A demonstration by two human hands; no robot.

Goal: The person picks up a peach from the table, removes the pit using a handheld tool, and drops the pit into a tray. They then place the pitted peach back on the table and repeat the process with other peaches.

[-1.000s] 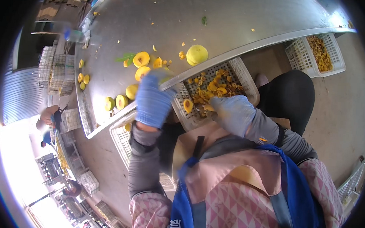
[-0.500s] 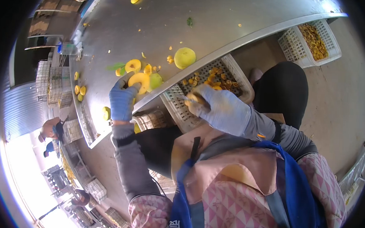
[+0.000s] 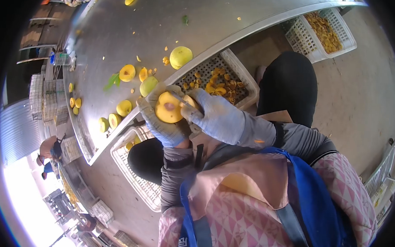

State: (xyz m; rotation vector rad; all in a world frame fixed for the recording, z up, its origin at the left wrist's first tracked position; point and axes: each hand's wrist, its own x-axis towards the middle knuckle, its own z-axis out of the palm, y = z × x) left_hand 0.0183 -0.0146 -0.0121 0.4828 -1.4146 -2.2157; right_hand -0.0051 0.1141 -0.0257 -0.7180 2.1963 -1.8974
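In my gloved left hand [image 3: 162, 129] is a yellow peach half [image 3: 166, 110], its cut face up and a brownish hollow at its middle. My gloved right hand [image 3: 219, 117] is closed around a knife-like tool [image 3: 179, 98], whose thin metal blade lies against the right side of the peach half. A yellowish piece shows by the right fingers; whether it is fruit or handle I cannot make out. Just beyond the hands, a greenish peach [image 3: 148, 86] and another cut half [image 3: 127, 72] rest on the metal table [image 3: 135, 47]. A larger peach [image 3: 181, 57] sits near the table edge.
Below the edge, a white crate [image 3: 245, 70] holds pits and scraps. Another crate [image 3: 296, 37] full of scraps stands at upper right, and a third crate [image 3: 145, 191] is by my left knee. More peach pieces [image 3: 114, 120] lie left. A person [image 3: 48, 149] is in the background.
My left hand has lifted a peach half from the table and brought it right, to the right hand. The tool's blade now meets the fruit. The view has shifted slightly.
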